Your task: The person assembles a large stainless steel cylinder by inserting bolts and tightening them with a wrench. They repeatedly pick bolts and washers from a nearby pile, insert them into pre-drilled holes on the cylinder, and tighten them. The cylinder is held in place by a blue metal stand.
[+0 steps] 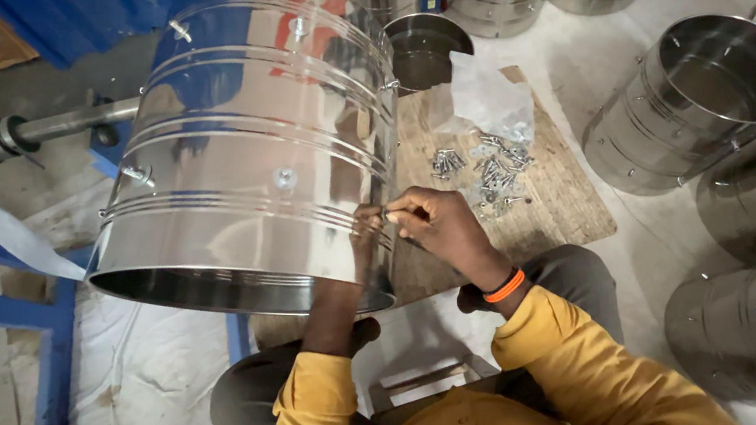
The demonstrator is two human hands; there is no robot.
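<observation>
A large shiny steel drum (246,152) lies on its side in front of me, its open end facing me. My right hand (437,224), with an orange band on the wrist, pinches a small screw (388,212) against the drum's outer wall near the rim. My left forearm (332,309) reaches into the drum's open end, and the hand itself is hidden behind the wall. A reflection of fingers shows on the polished steel beside the screw.
Loose screws (489,175) and a clear plastic bag (479,99) lie on a wooden board (560,209) to the right. Several steel drums (691,102) crowd the right side and the back. A steel shaft (50,128) and a blue frame (35,312) stand on the left.
</observation>
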